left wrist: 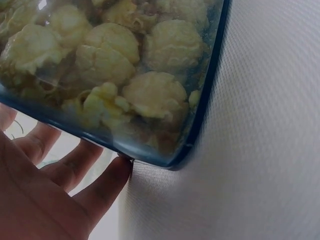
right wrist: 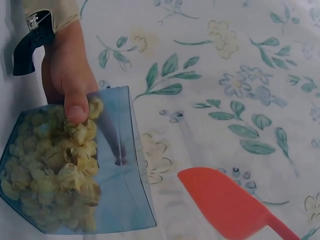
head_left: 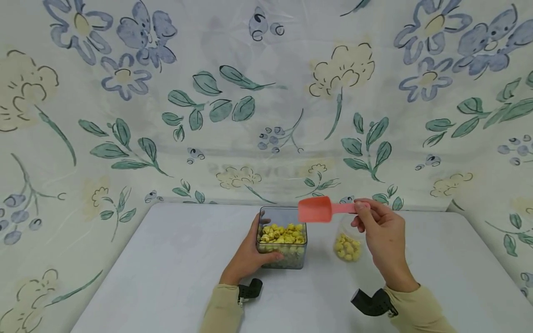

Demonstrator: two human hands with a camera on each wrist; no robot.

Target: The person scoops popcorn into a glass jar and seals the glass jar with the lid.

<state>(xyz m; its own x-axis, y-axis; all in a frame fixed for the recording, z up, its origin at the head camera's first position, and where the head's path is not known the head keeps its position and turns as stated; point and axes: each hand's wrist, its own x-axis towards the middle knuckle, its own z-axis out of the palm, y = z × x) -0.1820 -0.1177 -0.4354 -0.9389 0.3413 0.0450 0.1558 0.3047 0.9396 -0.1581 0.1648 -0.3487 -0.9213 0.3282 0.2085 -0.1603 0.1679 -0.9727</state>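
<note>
A clear bluish box (head_left: 287, 261) of yellow popcorn (head_left: 282, 233) stands on the white table. My left hand (head_left: 247, 256) grips its left side, thumb across the front wall and the other fingers at the far side. In the left wrist view the fingertips (left wrist: 117, 170) meet the box's dark edge, with popcorn showing through the wall. My right hand (head_left: 385, 231) pinches the handle of a coral-pink scoop (head_left: 315, 209) between thumb and fingers. The scoop is raised, its bowl pointing left and overlapping the box's right rim in the head view; no popcorn shows in it.
A small clear round container (head_left: 347, 247) with some popcorn stands right of the box, partly behind the right hand. The white table (head_left: 175, 268) ends at a flower-patterned cloth (head_left: 266, 92) hanging behind and at the sides. Each wrist wears a black camera mount.
</note>
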